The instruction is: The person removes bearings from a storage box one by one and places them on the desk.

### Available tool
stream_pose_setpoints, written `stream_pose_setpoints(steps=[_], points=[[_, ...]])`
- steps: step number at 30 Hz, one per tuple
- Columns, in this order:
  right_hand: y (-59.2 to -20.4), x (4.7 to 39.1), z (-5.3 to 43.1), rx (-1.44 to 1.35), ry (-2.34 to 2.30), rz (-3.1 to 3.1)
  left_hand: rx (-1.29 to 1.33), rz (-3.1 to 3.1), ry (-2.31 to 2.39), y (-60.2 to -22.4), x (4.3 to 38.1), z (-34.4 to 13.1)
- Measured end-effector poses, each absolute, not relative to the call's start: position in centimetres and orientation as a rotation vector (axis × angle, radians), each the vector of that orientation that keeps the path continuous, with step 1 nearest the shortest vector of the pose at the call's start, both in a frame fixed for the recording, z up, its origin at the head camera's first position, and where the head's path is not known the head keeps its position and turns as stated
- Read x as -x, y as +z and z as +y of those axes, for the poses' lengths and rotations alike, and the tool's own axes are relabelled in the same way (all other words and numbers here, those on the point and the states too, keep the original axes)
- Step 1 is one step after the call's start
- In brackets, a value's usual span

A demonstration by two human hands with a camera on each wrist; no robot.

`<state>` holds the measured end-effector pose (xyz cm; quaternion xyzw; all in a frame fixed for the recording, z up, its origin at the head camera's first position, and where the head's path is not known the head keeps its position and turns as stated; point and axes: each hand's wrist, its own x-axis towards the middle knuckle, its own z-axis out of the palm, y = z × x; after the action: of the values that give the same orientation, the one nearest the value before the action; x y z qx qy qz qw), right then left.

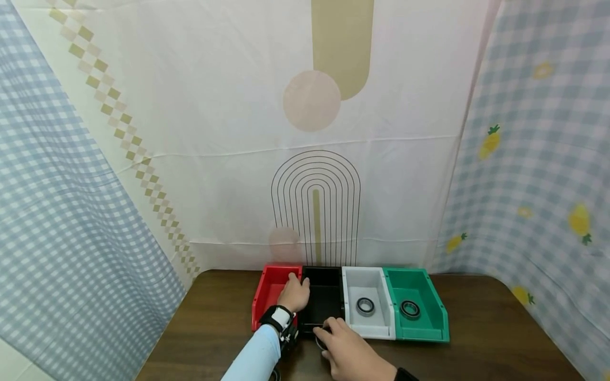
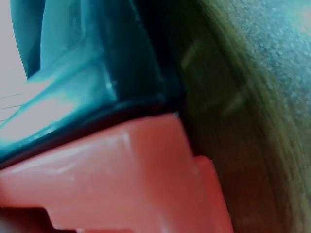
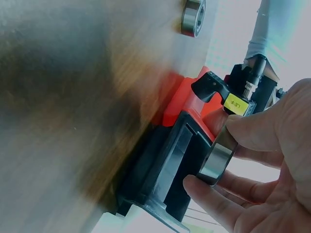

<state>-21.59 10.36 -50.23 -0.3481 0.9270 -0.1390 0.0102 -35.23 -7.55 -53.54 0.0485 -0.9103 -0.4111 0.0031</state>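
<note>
My right hand (image 1: 350, 350) pinches a ball bearing (image 3: 217, 161) between thumb and fingertips, just above the front edge of the black bin (image 1: 322, 288). Most of that bearing is hidden by the hand in the head view. My left hand (image 1: 294, 295) lies over the wall between the red bin (image 1: 267, 288) and the black bin, thumb and forefinger spread apart. Its other fingers are hidden, and no held object shows. The left wrist view shows only the bins' front corners, close up. Another bearing (image 3: 193, 18) stands on the table near the left forearm.
Right of the black bin, a white bin (image 1: 364, 283) holds one bearing (image 1: 365, 306) and a green bin (image 1: 429, 304) holds another bearing (image 1: 410, 310). The bins stand side by side on the brown table (image 1: 209, 312), before a hanging cloth (image 1: 229, 201).
</note>
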Motion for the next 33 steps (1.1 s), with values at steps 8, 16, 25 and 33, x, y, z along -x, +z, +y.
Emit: stream_pose_setpoints(steps=[8, 16, 25, 33], points=[[-50.9, 21.0, 10.2, 1.008, -0.315, 2.871, -0.155, -2.849, -1.3, -53.4, 35.2, -7.6], [-52.9, 21.0, 10.3, 1.123, -0.255, 2.8, -0.16, -2.851, -1.296, -53.6, 35.5, -7.6], [-57.8, 22.5, 10.0, 1.255, -0.281, 2.751, -0.161, -2.862, -1.287, -53.3, 35.3, -7.6], [-63.4, 24.7, 9.6, 1.435, -0.221, 2.739, -0.158, -2.859, -1.29, -53.2, 35.1, -7.6]])
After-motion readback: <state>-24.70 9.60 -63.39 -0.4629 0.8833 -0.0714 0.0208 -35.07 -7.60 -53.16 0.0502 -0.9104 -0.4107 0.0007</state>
